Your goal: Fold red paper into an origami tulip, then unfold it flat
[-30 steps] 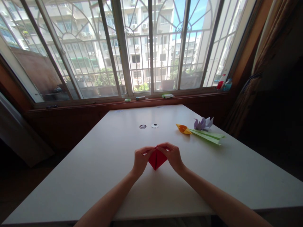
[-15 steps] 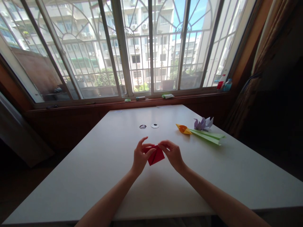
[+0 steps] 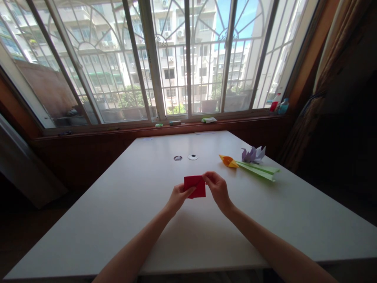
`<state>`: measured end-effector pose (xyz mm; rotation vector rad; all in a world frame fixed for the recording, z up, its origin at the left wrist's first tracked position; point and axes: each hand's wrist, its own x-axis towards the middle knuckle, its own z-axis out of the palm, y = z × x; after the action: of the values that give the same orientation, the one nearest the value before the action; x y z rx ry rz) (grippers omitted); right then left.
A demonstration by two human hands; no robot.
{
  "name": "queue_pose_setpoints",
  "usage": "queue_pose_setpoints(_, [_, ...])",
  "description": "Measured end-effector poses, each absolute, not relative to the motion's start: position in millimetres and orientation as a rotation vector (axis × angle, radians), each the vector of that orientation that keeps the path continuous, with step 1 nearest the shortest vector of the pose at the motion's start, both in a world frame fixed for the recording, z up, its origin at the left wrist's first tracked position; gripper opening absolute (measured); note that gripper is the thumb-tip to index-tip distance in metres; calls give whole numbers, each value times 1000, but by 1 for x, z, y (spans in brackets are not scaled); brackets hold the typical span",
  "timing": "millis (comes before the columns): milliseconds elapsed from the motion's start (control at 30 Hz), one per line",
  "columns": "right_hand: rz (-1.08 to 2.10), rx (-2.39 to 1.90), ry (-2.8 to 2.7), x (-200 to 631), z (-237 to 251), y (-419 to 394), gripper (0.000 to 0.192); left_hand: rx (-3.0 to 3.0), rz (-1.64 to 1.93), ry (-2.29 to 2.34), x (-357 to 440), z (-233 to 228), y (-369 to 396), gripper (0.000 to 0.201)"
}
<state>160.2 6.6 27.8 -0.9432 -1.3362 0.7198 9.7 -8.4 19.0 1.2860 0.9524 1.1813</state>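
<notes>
Though low, left grip (image 3: 177, 197) on red paper (image 3: 200, 190); right grip (image 3: 217, 188) higher.

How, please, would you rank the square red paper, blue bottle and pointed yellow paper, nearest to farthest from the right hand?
1. Square red paper, at the right hand
2. Pointed yellow paper, farther ahead
3. Blue bottle, rightmost on windowsill

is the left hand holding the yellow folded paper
No, the left hand holds the red paper; the yellow folded paper lies on the table.

Red paper (image 3: 199, 189) partly hidden by left hand (image 3: 177, 197).
</notes>
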Motion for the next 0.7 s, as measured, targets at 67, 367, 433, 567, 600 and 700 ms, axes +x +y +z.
queue_pose_setpoints(67, [735,-946,-1326,160,28,7,18,1305,1167,955,9,16,-6,33])
queue_pose_setpoints(367, [986,-928,-1275,160,30,10,18,1336,1053,891,8,17,-7,38])
queue_pose_setpoints(433, [1045,-957,-1272,160,29,12,19,1318,1054,894,8,19,-8,38])
queue_pose_setpoints(567, [1170,-998,-1352,161,28,13,25,1245,1047,881,6,21,-9,37])
queue_pose_setpoints(600, [1193,-996,-1376,161,27,14,29,1226,1042,872,6,22,-9,36])
queue_pose_setpoints(700, [1231,-985,-1404,161,25,16,34,1180,1016,844,5,23,-10,33])
